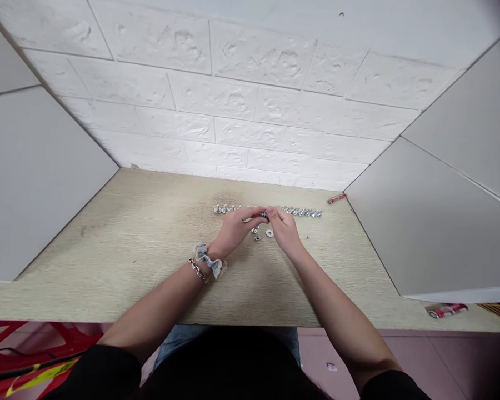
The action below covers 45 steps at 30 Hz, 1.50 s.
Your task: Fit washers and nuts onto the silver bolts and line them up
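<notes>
Tabletop (158, 222): left hand (238, 226) and right hand (285, 228) are pinching one fastener (264, 215), best held square and steady; bolts (302, 211) are flanking both, a washer (269, 234) lying between.

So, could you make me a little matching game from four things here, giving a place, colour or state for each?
1. Small metal part
2. Washer
3. Scrunchie
4. Metal fasteners

A. Blue and white
B. Lined up in a row
C. Held in the fingers
D. Flat on the table, near the right hand

Pairs: 1-C; 2-D; 3-A; 4-B
</notes>
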### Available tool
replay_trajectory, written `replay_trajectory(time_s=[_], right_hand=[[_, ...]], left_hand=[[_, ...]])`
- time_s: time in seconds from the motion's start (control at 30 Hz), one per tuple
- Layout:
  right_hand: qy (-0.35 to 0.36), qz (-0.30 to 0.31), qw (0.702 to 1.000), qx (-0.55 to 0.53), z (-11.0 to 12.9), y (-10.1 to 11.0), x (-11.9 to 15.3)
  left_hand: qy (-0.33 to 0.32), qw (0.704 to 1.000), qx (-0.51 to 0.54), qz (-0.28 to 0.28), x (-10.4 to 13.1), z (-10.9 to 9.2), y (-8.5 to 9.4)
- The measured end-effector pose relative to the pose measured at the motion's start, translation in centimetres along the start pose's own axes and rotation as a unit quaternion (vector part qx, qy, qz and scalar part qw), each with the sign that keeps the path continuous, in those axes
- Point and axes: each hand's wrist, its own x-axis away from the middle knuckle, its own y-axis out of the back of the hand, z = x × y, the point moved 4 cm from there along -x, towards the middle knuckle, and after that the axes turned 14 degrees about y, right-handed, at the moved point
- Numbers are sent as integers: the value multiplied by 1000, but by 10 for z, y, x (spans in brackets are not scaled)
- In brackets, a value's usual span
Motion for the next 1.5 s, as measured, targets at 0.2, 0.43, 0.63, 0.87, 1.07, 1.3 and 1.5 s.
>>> replay_trajectory(time_s=[0.2,0.43,0.63,0.87,1.07,1.3,1.5], right_hand=[[47,0,998,49,3,0,-1],[88,-29,994,59,5,4,-1],[115,-41,988,97,6,6,-2],[170,-9,981,94,10,4,-2],[167,-10,983,70,9,4,-3],[123,-33,992,-4,5,6,-4],[71,-50,995,-44,1,8,-5]], left_hand=[[34,999,-8,-17,-3,4,2],[94,992,83,29,-7,9,0],[165,943,265,116,-10,17,-8],[175,905,356,151,-10,14,-9],[191,898,363,158,-10,14,-10],[187,927,290,149,-9,12,-7],[169,935,250,188,-8,11,-8]])
